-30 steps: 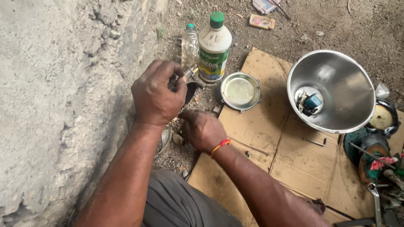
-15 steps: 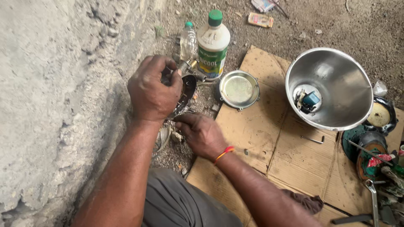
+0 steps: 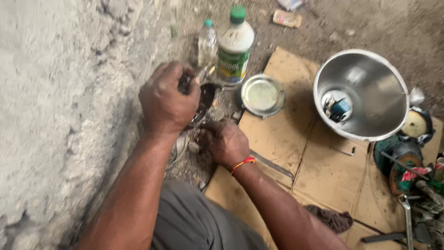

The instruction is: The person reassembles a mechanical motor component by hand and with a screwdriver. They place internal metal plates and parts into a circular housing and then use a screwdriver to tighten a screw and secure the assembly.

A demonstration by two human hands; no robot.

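**Both hands on a dark metal part beside the wall**

The left hand (image 3: pixel 167 99) is clenched over the top of a dark, shiny metal part (image 3: pixel 205 98), just off the cardboard sheet's (image 3: pixel 296 153) left edge, by the rough wall (image 3: pixel 55 115). The right hand (image 3: pixel 226 143), wearing a red wristband (image 3: pixel 242 163), grips the part's lower end. Near them stand a white bottle (image 3: pixel 235 44), a round tin lid (image 3: pixel 262 95) and a steel funnel-shaped bowl (image 3: pixel 365 92).

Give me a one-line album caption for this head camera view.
Left hand and right hand grip a dark metal part beside a rough wall, with bottles and a steel bowl nearby.
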